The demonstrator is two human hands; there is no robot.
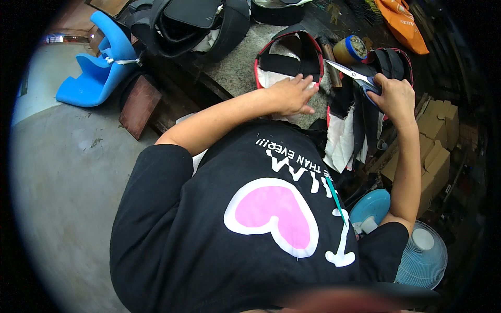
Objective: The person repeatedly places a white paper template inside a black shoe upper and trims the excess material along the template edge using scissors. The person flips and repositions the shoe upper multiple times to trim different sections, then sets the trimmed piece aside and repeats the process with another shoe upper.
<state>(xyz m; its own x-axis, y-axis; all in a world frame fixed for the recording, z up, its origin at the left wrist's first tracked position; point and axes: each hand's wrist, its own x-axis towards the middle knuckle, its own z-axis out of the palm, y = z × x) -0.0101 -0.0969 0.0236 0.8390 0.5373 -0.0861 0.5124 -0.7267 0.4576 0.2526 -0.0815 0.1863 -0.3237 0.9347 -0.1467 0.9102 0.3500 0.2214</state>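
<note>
Red-edged fabric piece [282, 63] lies partly under the left hand [295, 95], whose fingers are spread over its near edge without gripping; right of that piece, the right hand [395, 99] grips the scissors [355, 75] by their handles, blades aimed toward it. Steadying the piece seems the step in hand; cutting would call for a firmer left hold and the blades brought to its edge.

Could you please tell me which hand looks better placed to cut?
Probably the right hand: it grips silver metal scissors with blue handles, tips pointing toward the curved, red-edged black fabric piece; the left hand lies spread over it.
</note>
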